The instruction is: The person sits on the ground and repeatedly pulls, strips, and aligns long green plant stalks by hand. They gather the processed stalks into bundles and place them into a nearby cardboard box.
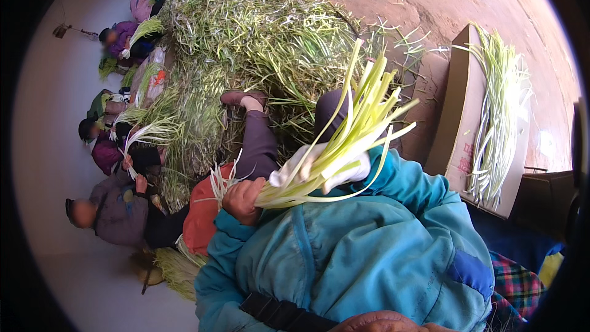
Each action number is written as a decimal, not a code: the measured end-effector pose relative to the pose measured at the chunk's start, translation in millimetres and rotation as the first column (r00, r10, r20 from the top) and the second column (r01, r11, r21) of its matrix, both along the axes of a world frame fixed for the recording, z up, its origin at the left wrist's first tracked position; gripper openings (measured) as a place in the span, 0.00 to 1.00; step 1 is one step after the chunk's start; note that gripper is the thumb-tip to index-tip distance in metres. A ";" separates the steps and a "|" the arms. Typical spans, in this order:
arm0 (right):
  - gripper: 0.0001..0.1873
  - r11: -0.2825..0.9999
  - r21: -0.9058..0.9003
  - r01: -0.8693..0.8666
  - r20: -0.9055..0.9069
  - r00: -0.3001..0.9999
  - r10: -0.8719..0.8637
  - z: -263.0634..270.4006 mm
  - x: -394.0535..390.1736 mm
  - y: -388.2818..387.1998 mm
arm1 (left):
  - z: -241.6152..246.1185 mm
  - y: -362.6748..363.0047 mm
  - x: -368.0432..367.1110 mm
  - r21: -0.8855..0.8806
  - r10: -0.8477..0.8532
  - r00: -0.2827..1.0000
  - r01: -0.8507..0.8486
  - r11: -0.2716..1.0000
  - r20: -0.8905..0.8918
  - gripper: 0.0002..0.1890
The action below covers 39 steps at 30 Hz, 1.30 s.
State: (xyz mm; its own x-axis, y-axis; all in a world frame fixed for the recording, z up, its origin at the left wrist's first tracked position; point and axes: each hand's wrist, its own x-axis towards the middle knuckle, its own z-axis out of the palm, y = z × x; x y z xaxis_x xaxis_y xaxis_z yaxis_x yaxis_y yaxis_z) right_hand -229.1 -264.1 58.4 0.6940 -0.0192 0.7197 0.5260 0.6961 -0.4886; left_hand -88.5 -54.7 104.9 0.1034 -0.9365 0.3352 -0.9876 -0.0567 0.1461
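Note:
My left hand [244, 199], bare, is closed around the lower part of a bunch of pale green and yellow, flat-leaved stalks [359, 124] that look like garlic chives. White ends stick out beyond this fist, to its left. Wrapped around the same bunch farther up is my right hand [318, 168], in a whitish glove, partly hidden by leaves. The leaf tips fan out toward the upper right, in front of my knee. Both hands are close to my chest.
A large heap of loose green leaves [258, 32] lies beyond my legs. At right, white-and-green stalks [498, 124] lie on a cardboard box [454, 147]. A co-worker in grey [122, 212] sits at left by a red cloth [207, 212]; several people sit farther along the wall.

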 end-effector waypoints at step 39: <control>0.35 0.846 -0.248 -0.472 -0.264 0.873 0.410 26.8 77.2 38.6 | 141.0 -42.2 116.5 -0.586 -0.657 -0.073 -0.386 0.712 -0.750 0.17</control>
